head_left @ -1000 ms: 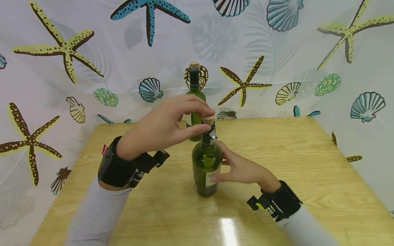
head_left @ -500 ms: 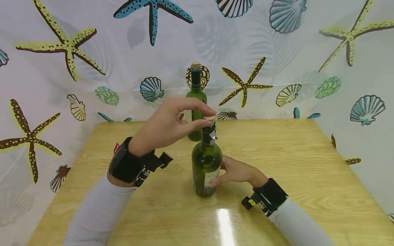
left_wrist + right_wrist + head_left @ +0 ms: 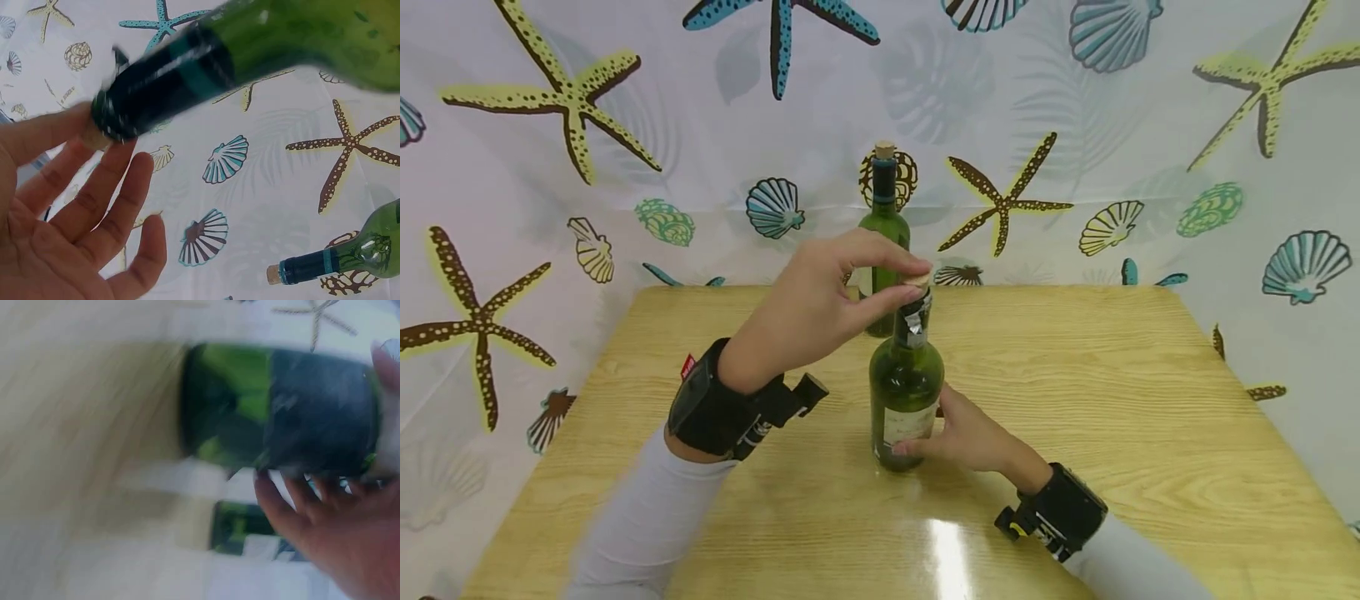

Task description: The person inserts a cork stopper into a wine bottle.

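Observation:
A green wine bottle (image 3: 906,375) stands upright on the wooden table, its pale label facing front. My left hand (image 3: 808,304) pinches the cork (image 3: 916,281) at its mouth between thumb and forefinger. In the left wrist view the cork (image 3: 94,138) pokes out of the dark neck foil (image 3: 169,75), and the other fingers are spread loosely below. My right hand (image 3: 973,437) grips the lower body from the right, thumb in front over the label. The blurred right wrist view shows the bottle body (image 3: 231,406) beside that hand's fingers; their far ends are partly hidden.
Behind it, a second corked green bottle (image 3: 885,221) stands near the table's back edge, partly hidden by my left hand. A cloth (image 3: 1075,125) printed with starfish and shells hangs behind and beside the wooden table (image 3: 1075,358).
The front bottle has turned, bringing its label from the right side round to the front. My right hand has moved lower on the body. My left thumb and forefinger have closed on the cork.

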Available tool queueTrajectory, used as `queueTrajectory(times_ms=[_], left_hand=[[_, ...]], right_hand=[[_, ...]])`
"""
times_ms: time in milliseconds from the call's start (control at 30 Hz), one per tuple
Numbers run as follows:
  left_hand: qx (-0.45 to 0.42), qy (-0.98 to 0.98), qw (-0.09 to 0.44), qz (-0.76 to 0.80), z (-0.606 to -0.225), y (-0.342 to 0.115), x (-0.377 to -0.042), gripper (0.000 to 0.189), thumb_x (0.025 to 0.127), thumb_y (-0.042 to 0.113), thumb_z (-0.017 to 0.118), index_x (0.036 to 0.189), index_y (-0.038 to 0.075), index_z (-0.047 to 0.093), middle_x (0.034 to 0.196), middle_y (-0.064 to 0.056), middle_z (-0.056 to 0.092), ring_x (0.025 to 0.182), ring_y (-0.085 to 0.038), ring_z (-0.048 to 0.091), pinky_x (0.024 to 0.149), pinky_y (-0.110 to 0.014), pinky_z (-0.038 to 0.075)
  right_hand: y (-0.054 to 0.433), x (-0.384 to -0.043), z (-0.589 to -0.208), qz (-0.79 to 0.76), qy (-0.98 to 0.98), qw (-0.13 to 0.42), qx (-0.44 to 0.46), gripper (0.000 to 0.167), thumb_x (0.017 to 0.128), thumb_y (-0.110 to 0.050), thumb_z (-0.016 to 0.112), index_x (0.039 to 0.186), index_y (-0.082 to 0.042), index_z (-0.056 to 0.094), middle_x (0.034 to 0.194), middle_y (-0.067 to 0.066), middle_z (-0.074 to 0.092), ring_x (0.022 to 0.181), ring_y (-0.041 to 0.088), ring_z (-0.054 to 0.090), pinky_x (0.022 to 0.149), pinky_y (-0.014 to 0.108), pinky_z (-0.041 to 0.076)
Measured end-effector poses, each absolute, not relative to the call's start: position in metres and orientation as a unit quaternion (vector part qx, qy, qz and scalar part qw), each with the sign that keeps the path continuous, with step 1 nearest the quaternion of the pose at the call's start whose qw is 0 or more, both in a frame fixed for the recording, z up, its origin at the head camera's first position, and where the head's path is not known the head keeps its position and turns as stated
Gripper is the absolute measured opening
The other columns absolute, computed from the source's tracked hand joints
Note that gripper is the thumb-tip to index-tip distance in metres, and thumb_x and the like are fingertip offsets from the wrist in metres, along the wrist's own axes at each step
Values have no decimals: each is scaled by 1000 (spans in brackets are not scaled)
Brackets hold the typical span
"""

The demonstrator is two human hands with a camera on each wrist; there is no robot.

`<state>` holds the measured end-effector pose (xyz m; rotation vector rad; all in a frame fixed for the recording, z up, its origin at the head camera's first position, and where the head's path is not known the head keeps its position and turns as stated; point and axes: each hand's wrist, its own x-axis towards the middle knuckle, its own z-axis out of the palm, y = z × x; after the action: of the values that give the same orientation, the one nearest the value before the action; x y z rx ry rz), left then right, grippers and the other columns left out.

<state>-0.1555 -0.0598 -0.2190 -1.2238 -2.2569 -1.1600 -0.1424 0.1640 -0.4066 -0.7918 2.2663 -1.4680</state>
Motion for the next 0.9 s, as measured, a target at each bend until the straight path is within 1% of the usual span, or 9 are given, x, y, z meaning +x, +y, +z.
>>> queueTrajectory(times_ms=[67,133,267,467,600,700,800,867,900], left_hand=[[-426,-796,134,-408,-217,-62,-159,19,90,11,77,109,8,77,109,-2,72,92,-10,64,62,-28,46],[-427,-794,115,-417,-217,-63,-162,19,88,11,78,107,8,77,108,-1,71,92,-10,62,61,-28,45],[-419,-781,119,-448,-224,-61,-161,17,88,9,78,104,6,76,102,-2,72,95,-11,64,67,-28,47],[-400,-759,174,-483,-229,-53,-154,13,88,5,77,100,3,76,96,-5,71,93,-14,65,74,-28,48],[-393,-761,201,-476,-228,-47,-148,14,88,5,76,102,2,76,97,-7,71,95,-16,66,79,-29,50],[-396,-765,214,-461,-227,-46,-147,14,89,6,77,102,2,76,97,-7,71,94,-17,67,81,-30,52],[-408,-767,189,-458,-226,-49,-151,16,89,7,76,105,4,76,102,-6,72,100,-16,66,87,-31,52],[-409,-768,151,-470,-227,-52,-155,19,89,8,76,108,5,75,107,-5,72,105,-15,65,87,-30,51],[-409,-767,131,-477,-228,-53,-156,20,90,7,76,110,5,75,110,-5,72,108,-15,64,91,-30,50]], right_hand=[[165,-146,-415,-510,787,187,-292,75,84,-21,84,145,-11,43,141,9,55,134,31,48,109,57,37],[167,-150,-423,-510,774,217,-306,72,84,-18,83,144,-9,45,139,8,56,134,30,47,112,55,33],[169,-156,-433,-518,754,244,-324,68,83,-16,84,141,-9,48,137,7,59,134,28,48,115,54,28],[164,-150,-433,-527,767,187,-313,65,83,-17,84,139,-14,51,135,5,60,130,28,52,111,57,35],[156,-137,-433,-538,790,131,-263,72,83,-21,85,143,-16,45,140,5,55,131,28,51,107,55,41],[153,-130,-430,-532,802,114,-248,76,84,-27,84,144,-15,40,141,8,54,130,29,52,106,53,44],[158,-131,-426,-514,806,137,-259,79,85,-28,83,147,-15,37,142,9,52,132,31,51,107,54,42],[164,-135,-423,-508,799,166,-275,79,85,-25,83,148,-14,36,145,9,50,135,31,48,109,56,39],[167,-138,-422,-511,791,182,-283,79,85,-23,83,148,-14,36,145,9,50,136,31,47,110,56,38]])
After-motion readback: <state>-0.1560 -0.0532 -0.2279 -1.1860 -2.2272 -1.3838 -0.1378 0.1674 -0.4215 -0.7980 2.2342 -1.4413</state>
